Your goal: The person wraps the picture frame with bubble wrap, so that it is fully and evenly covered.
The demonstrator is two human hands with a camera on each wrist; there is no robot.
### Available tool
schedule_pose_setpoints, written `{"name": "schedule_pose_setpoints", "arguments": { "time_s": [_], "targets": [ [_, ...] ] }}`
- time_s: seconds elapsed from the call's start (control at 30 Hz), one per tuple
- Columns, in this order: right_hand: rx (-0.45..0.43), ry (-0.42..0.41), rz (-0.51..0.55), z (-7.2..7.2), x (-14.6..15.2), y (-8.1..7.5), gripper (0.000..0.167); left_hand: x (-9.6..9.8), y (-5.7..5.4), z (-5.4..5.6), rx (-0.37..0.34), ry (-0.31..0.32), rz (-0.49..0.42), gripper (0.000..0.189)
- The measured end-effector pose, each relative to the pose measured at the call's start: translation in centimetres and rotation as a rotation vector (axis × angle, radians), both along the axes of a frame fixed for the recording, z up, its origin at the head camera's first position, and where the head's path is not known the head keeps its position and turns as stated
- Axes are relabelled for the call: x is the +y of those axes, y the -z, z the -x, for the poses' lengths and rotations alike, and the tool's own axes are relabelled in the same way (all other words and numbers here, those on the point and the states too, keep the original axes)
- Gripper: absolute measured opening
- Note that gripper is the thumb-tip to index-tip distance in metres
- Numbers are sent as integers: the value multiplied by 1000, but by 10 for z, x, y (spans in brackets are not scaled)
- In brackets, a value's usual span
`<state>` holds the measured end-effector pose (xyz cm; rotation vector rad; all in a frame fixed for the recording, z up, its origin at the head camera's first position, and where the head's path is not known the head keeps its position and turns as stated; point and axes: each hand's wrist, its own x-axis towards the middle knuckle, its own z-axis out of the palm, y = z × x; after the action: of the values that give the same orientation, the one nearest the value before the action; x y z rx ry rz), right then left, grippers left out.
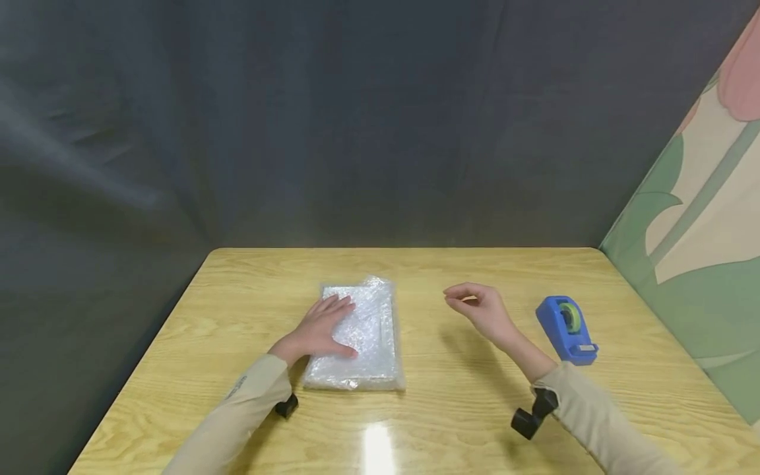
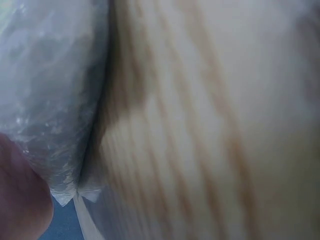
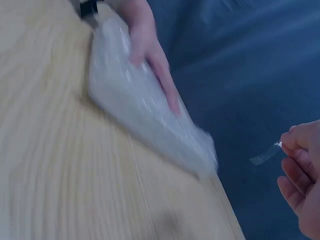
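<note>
A flat rectangular package in bubble wrap (image 1: pixel 371 336) lies on the wooden table. My left hand (image 1: pixel 323 328) rests on its left part with fingers spread; in the left wrist view a fingertip or thumb (image 2: pixel 22 195) shows beside the wrapped edge (image 2: pixel 55 90). To the right of the package, my right hand (image 1: pixel 482 310) is raised above the table. In the right wrist view its thumb and finger pinch a short piece of clear tape (image 3: pixel 266 154), which hangs free of the package. What the package contains is blurred by the wrap.
A blue tape dispenser (image 1: pixel 568 330) with a greenish roll stands on the table (image 1: pixel 249 297) to the right of my right hand. Dark cloth (image 1: pixel 380 132) hangs behind and at the left. A flower-patterned cloth (image 1: pixel 706 237) borders the right side.
</note>
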<state>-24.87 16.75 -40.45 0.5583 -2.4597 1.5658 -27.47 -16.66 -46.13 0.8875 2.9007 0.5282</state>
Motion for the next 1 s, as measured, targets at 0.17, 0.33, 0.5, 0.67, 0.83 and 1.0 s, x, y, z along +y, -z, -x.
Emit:
{"name": "schedule_pose_setpoints", "arguments": {
  "time_s": [0.17,0.33,0.5,0.67,0.83,1.0],
  "targets": [
    [-36,-74,68,8,-55,4,15,1,-1,1,-5,-15,22,101],
    [-51,-118,142,12,-96,15,16,4,1,1,-3,-17,32,101],
    [-52,-119,177,17,-122,30,15,5,0,2,-12,-15,19,99],
    [-70,-80,192,19,-137,41,13,5,-1,1,-5,-8,22,100],
    [-108,-34,173,21,-146,51,12,3,-1,2,-2,-11,19,101],
    [-86,13,126,21,-150,57,11,2,1,3,-3,-11,12,101]
  ]
}}
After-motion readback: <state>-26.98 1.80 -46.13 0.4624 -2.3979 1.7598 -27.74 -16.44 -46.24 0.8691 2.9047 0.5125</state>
